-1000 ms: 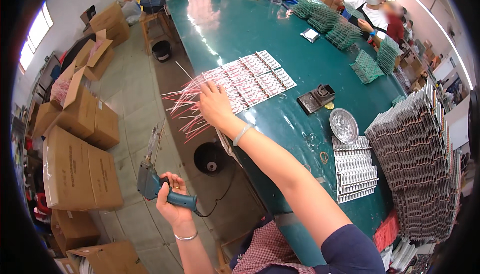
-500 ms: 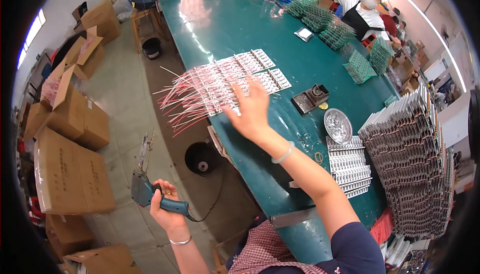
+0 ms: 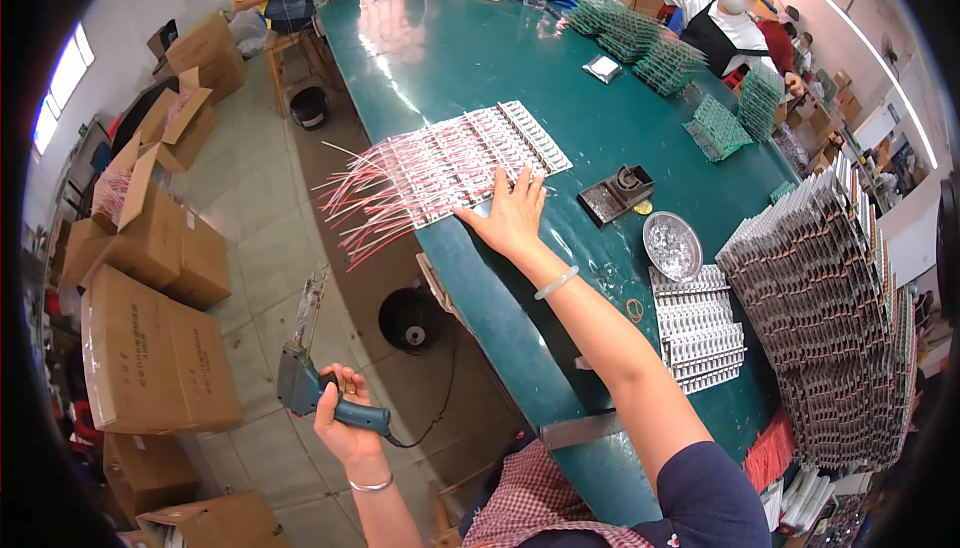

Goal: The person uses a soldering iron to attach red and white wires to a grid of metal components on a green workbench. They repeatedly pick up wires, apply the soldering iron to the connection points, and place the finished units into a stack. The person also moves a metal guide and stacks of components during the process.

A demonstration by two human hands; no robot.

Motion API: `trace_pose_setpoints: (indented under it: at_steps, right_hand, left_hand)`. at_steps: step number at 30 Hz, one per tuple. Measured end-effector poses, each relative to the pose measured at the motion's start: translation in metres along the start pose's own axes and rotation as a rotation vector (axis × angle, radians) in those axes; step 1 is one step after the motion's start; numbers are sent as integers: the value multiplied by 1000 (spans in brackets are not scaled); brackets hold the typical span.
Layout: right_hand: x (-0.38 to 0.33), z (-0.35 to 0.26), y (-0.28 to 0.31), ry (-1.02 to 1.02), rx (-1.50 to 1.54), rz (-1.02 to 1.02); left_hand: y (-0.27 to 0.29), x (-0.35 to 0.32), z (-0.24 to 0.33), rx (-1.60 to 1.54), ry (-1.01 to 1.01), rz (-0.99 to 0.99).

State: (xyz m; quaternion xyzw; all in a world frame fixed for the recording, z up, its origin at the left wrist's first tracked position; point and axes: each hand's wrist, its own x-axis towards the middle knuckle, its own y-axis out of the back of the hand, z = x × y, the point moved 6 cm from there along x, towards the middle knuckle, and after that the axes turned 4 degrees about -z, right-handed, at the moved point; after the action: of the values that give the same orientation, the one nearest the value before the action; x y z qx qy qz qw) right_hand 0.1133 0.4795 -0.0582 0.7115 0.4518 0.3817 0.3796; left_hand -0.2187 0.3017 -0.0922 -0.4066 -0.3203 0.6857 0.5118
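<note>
My left hand [image 3: 348, 416] is wrapped round the handle of a teal soldering gun [image 3: 312, 392], held off the table with its long tip pointing up. My right hand [image 3: 512, 216] lies with spread fingers against the near edge of white circuit board panels [image 3: 486, 153]. These panels sit side by side on the green table. Thin red and white wires [image 3: 375, 188] lie across them and hang over the table's left edge.
Right of my right hand stand a dark soldering-iron stand [image 3: 615, 195] and a round metal dish [image 3: 672, 246]. More white panels [image 3: 698, 328] lie beside a tall stack of boards [image 3: 820, 323]. Green racks [image 3: 717, 128] and a co-worker [image 3: 735, 23] are across the table; cartons [image 3: 160, 348] line the left.
My right hand has come down onto the panels' near edge. The gap between the panels has closed, so they lie flush. The soldering gun has shifted slightly right in my left hand.
</note>
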Motion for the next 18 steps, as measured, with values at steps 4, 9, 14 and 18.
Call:
trace_pose_setpoints:
  at_steps: [4, 9, 14, 18]
  right_hand:
    - [-4, 1, 9, 85, -52, -3]
    - [10, -41, 5, 282, -8, -43]
    - [48, -93, -40, 372, -14, -210]
    - [36, -132, -79, 514, -200, -263]
  left_hand:
    - [-4, -5, -2, 15, 20, 13]
    - [-14, -12, -7, 22, 24, -13]
    - [-19, -29, -8, -8, 36, -17]
    - [4, -46, 20, 43, -26, 3]
